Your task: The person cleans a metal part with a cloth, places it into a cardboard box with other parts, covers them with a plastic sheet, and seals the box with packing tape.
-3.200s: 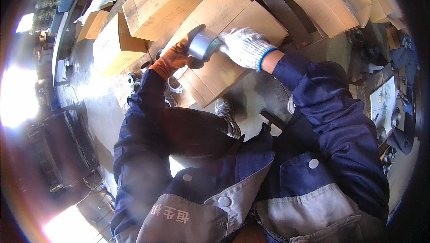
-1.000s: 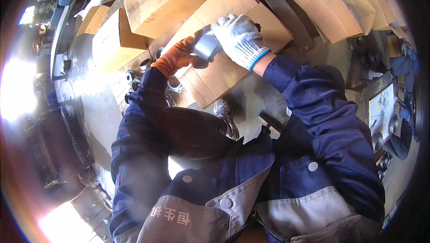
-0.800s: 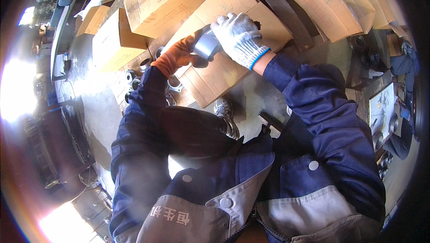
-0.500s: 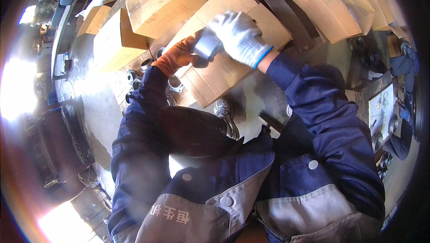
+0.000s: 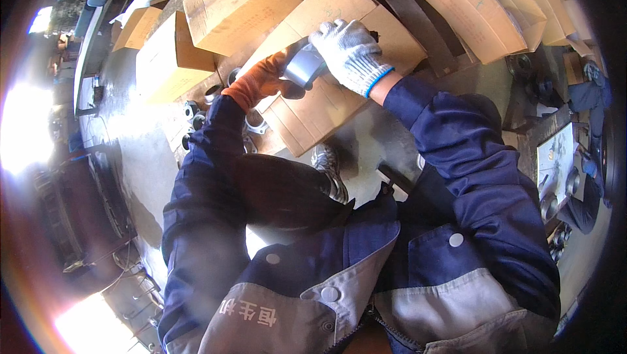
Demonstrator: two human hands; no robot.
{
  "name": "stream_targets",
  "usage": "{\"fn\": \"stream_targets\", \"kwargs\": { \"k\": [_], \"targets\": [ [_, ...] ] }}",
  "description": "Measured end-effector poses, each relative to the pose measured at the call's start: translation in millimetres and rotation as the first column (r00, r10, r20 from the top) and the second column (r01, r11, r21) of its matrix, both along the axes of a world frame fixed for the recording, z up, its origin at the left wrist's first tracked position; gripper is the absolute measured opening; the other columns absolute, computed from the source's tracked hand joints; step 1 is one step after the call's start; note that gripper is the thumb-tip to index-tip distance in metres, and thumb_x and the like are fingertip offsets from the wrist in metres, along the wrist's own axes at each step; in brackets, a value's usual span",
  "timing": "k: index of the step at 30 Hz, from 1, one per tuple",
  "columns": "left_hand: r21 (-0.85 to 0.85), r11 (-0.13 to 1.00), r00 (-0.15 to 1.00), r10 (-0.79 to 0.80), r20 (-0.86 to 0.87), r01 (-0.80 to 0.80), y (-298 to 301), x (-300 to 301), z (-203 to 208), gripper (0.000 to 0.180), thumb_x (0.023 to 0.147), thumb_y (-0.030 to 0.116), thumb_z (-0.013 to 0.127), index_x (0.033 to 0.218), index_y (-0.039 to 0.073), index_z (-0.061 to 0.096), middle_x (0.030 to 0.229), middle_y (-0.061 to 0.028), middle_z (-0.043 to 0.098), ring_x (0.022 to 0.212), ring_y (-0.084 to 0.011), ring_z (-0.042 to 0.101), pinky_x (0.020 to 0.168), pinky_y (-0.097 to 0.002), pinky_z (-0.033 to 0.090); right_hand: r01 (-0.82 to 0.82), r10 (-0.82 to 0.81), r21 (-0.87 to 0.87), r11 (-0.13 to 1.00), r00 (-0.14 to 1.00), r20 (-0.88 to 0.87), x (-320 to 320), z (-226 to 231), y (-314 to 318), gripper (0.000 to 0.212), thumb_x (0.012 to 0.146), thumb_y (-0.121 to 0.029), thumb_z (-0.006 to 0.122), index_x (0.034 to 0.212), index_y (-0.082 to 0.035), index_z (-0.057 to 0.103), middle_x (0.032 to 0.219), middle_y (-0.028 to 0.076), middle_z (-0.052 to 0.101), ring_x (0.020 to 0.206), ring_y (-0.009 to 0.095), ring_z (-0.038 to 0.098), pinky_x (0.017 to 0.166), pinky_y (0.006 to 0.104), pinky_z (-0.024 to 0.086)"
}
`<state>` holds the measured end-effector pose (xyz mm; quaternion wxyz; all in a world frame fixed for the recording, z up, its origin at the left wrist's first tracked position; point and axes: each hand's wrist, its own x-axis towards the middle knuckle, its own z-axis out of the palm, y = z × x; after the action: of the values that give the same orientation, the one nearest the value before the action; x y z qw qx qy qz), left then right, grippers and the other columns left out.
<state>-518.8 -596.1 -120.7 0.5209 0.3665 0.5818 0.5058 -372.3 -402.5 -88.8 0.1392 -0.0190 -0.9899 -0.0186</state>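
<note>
My left hand (image 5: 258, 82), in an orange glove, is closed around a smooth grey metal cylindrical part (image 5: 305, 66) with a dark rim. My right hand (image 5: 350, 55) wears a white knit glove with a blue cuff edge. Its fingers are curled at the far right side of the metal part. A small dark end (image 5: 374, 36) shows beside the right knuckles, but what those fingers hold is hidden. Below both hands lies a closed cardboard box (image 5: 307, 122), with the metal part held above it.
More cardboard boxes (image 5: 238, 11) stand at the far left, and open-flapped boxes (image 5: 473, 11) at the far right. Several metal fittings (image 5: 256, 123) lie beside my left forearm. At the right edge, a person in blue (image 5: 581, 210) is near a white-topped surface (image 5: 555, 158) with metal rings.
My right hand was smeared by motion and now shows sharply, shifted slightly with its fingers curled by the metal part. The left hand and the part have hardly moved.
</note>
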Motion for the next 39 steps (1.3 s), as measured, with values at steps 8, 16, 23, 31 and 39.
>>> {"fn": "stream_targets", "kwargs": {
  "k": [8,16,23,31,39],
  "targets": [
    [-0.016,1.000,0.848,0.008,0.531,0.001,7,0,7,0.053,0.085,0.008,0.072,0.134,0.010,0.053,0.125,-0.0069,0.061,0.113,-0.0202,0.058,0.103,-0.0364,0.045,-0.087,0.090,0.040,0.995,0.993,-0.072,6,5,2,0.019,0.087,-0.022,0.061,0.103,-0.013,0.066,0.095,0.008,0.065,0.088,0.026,0.065,0.071,0.0436,0.052],
    [0.018,1.000,1.000,0.019,-0.018,-0.018,6,7,9,0.094,0.075,-0.002,0.079,0.153,0.011,0.028,0.134,-0.0054,0.052,0.118,-0.0142,0.051,0.103,-0.0313,0.041,0.186,0.100,-0.708,0.682,0.934,0.342,23,20,38,0.037,0.086,-0.020,0.063,0.120,-0.004,0.062,0.116,0.019,0.065,0.109,0.035,0.062,0.093,0.0427,0.050],
    [0.065,0.997,0.983,-0.056,0.177,0.045,2,3,7,0.095,0.077,0.003,0.080,0.154,0.012,0.025,0.133,-0.0051,0.051,0.119,-0.0157,0.050,0.102,-0.0309,0.042,0.009,0.212,-0.738,0.675,0.955,0.206,26,4,24,0.032,0.083,-0.021,0.059,0.106,-0.002,0.068,0.100,0.025,0.068,0.095,0.040,0.065,0.087,0.0451,0.051],
    [0.059,0.997,0.932,0.028,0.361,-0.053,0,-2,-7,0.063,0.093,0.003,0.060,0.151,0.014,0.035,0.142,-0.0034,0.047,0.122,-0.0174,0.049,0.103,-0.0301,0.041,0.151,0.205,-0.699,0.699,0.894,0.398,22,7,20,0.037,0.086,-0.019,0.058,0.121,-0.006,0.063,0.116,0.019,0.065,0.109,0.036,0.062,0.096,0.0436,0.048],
    [-0.079,0.992,0.622,0.120,0.774,-0.094,-1,-9,-18,0.052,0.098,0.011,0.056,0.147,0.013,0.041,0.139,-0.0048,0.051,0.123,-0.0165,0.050,0.104,-0.0325,0.043,0.142,0.127,-0.690,0.709,0.938,0.324,25,10,12,0.028,0.081,-0.014,0.059,0.100,0.002,0.071,0.095,0.026,0.069,0.091,0.039,0.069,0.081,0.0448,0.054]
  ]
}}
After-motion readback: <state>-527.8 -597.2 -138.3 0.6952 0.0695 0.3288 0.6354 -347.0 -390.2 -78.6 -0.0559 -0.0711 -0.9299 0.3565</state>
